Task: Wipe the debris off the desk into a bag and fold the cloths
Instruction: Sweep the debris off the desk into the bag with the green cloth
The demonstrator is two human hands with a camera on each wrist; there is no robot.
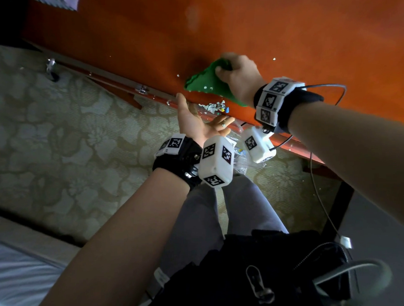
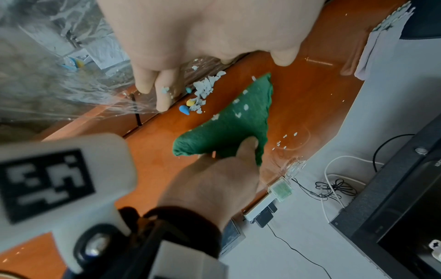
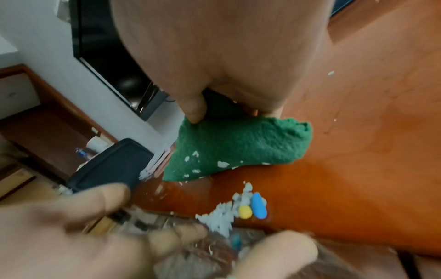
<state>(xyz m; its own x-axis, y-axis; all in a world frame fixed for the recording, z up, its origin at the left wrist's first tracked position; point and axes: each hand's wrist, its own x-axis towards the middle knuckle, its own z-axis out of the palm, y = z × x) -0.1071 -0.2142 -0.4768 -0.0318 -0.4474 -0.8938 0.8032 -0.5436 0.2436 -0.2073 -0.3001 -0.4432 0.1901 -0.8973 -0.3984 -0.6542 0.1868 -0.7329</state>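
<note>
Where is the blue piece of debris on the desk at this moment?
In the right wrist view the blue piece lies at the desk edge, touching a yellow piece, between the green cloth and the left hand.

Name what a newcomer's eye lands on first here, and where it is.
The green cloth, bunched in the right hand on the orange desk, stands out most. Next comes the debris pile of white flakes with a blue and a yellow piece at the desk's edge, where the left hand waits by a clear plastic bag.
</note>
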